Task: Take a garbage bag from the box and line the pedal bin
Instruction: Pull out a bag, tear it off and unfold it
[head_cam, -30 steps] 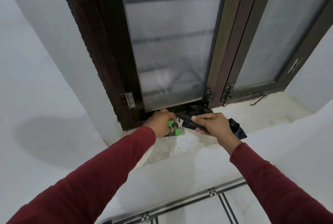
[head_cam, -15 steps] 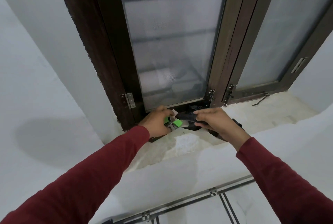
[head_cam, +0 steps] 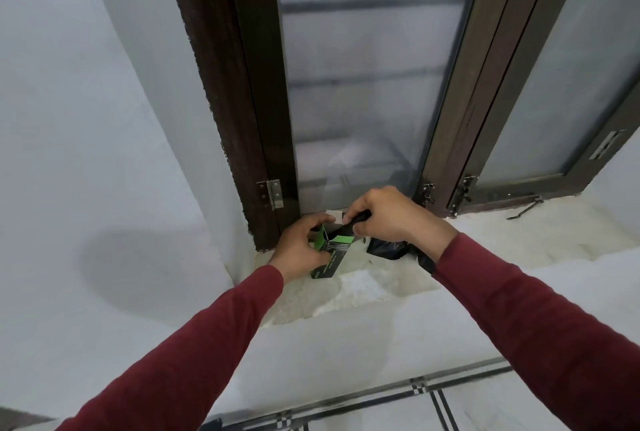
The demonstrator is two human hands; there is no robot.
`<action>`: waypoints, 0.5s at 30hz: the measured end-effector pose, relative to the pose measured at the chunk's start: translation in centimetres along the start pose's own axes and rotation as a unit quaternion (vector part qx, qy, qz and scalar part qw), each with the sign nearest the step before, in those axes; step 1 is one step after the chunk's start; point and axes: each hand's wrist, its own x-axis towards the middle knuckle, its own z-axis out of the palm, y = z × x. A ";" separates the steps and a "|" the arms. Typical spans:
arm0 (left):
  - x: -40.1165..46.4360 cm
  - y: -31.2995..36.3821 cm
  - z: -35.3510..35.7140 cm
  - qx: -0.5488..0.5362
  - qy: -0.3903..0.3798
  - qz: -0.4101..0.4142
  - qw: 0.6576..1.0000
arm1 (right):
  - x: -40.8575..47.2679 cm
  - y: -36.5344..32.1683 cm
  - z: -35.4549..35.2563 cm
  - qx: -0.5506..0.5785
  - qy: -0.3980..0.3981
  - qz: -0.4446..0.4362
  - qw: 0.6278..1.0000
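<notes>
A small green and black garbage-bag box (head_cam: 331, 255) stands on the window sill (head_cam: 502, 240), its top flap open. My left hand (head_cam: 304, 248) grips the box from the left. My right hand (head_cam: 391, 214) pinches a rolled black garbage bag (head_cam: 346, 228) that sticks out of the box's open top. More crumpled black bag plastic (head_cam: 391, 250) lies on the sill under my right wrist. The pedal bin is not in view.
A dark wooden window frame (head_cam: 263, 101) with frosted glass rises just behind the box. White walls stand left and below the sill. A metal stay hook (head_cam: 524, 209) lies on the sill to the right. Tiled floor (head_cam: 398, 410) shows at the bottom.
My left hand has lifted and turned the box more upright, so its open top shows. My right hand moved up and left to the box's mouth, gripping the rolled bag there.
</notes>
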 end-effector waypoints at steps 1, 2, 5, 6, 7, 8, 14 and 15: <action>-0.1 -0.1 0.0 -0.007 0.005 0.000 1.000 | 0.5 -0.5 0.2 -0.022 -0.015 -0.010 1.000; -0.2 -0.2 0.1 -0.012 0.012 -0.002 1.000 | 1.0 -0.9 0.5 -0.036 -0.025 -0.014 0.999; -0.4 -0.3 0.0 -0.034 0.033 -0.012 0.999 | 1.5 -1.3 0.7 -0.029 0.015 -0.015 0.999; -0.4 -0.3 0.0 -0.047 0.037 -0.016 0.998 | 1.5 -1.0 0.8 0.006 0.050 -0.008 0.999; -0.5 -0.3 0.0 -0.064 0.038 -0.020 0.997 | 1.3 -0.6 0.9 0.044 0.089 0.005 0.995; -0.6 -0.3 0.0 -0.082 0.037 -0.023 0.996 | 1.2 0.0 1.3 0.079 0.130 0.027 0.988; -0.6 -1.0 0.0 -0.111 0.053 -0.035 0.992 | 0.6 2.4 5.7 0.347 0.120 0.193 0.910; -0.5 -1.1 0.1 -0.110 0.064 -0.040 0.991 | 0.5 2.3 6.2 0.412 0.112 0.210 0.880</action>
